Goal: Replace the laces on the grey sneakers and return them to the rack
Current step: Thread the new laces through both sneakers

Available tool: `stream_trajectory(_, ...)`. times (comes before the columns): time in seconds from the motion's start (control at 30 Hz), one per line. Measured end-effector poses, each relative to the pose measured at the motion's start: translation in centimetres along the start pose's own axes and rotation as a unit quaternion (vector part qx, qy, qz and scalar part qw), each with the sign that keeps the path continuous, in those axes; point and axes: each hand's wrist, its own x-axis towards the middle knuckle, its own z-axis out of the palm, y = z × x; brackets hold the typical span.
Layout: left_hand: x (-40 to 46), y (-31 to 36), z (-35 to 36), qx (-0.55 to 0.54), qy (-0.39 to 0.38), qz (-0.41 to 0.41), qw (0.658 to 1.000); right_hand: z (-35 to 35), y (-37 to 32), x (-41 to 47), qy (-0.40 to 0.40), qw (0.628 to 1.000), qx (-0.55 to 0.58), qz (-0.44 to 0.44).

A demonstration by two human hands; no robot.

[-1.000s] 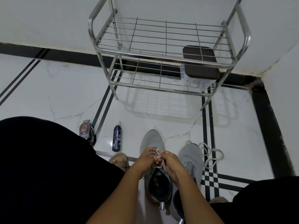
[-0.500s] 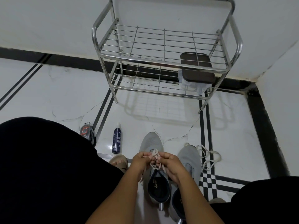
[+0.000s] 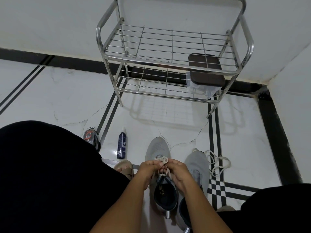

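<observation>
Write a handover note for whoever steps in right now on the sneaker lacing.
Left hand and right hand both pinch the lace over the left sneaker, apparently mid-knot. Right sneaker stands beside it on the floor; a loose lace lies right of it. Rack holds no sneakers. Left: finish this knot, apparently lace the right sneaker, put both on the rack.
</observation>
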Motion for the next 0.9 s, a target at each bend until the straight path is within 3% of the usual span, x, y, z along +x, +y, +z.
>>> stream_trajectory(0.17,-0.1,0.1,-0.2,0.018,0.026,0.009,0.999,0.1,-0.2,-0.3,-0.052,0.999,-0.012,0.005)
stream_trajectory(0.37,0.0,0.0,-0.1,0.100,0.020,0.023,0.994,0.7,0.7,0.0,0.005,0.998,-0.054,-0.024)
stream_trajectory(0.47,0.0,0.2,0.1,0.142,-0.004,0.019,0.990,0.9,0.2,-0.1,-0.010,0.998,-0.054,-0.004)
stream_trajectory(0.53,-0.4,0.6,0.1,0.182,0.000,0.027,0.983,0.8,-0.5,-0.5,-0.028,0.991,-0.129,-0.006)
stream_trajectory(0.67,-0.5,1.2,-0.1,0.246,0.027,0.040,0.968,0.3,-1.7,-0.7,-0.035,0.911,-0.402,-0.090)
stream_trajectory(0.9,-0.1,1.4,-0.2,0.339,0.070,0.068,0.936,1.6,-1.6,-1.6,0.044,0.768,-0.610,-0.189)
